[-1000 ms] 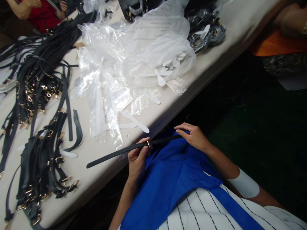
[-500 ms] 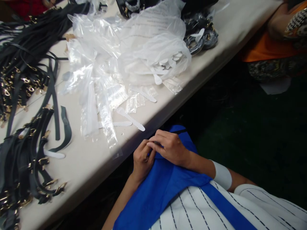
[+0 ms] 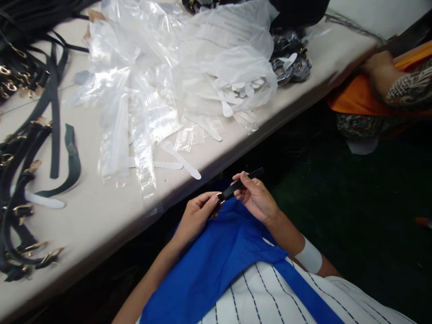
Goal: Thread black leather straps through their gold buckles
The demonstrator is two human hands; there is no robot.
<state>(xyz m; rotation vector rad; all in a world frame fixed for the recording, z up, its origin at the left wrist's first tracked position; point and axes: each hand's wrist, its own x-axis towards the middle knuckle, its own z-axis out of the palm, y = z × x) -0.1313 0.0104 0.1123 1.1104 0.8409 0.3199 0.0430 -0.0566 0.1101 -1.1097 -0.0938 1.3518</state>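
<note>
The lap was covered by a blue apron, worn over a striped shirt. The right forearm was wrapped with a white band. Above the apron, just off the edge of the table, a black strap was held between both hands. Its gold-coloured buckle was gripped by the left hand, the thumb pressed beside the metal. The band of the strap was pinched between the thumb and fingers of the right hand, and its tip was left jutting out beyond them, tilted upward.

On the table, two toothed white strips were laid crossing near the edge. To the left, a curved dark strip was seen beside a cluster of buckled straps. Farther back, clear plastic bags were heaped next to a milky bag, in which white pieces were contained. Beyond it, wrapped dark coils were placed. At the far right, a co-worker's arm was seen above orange cloth.
</note>
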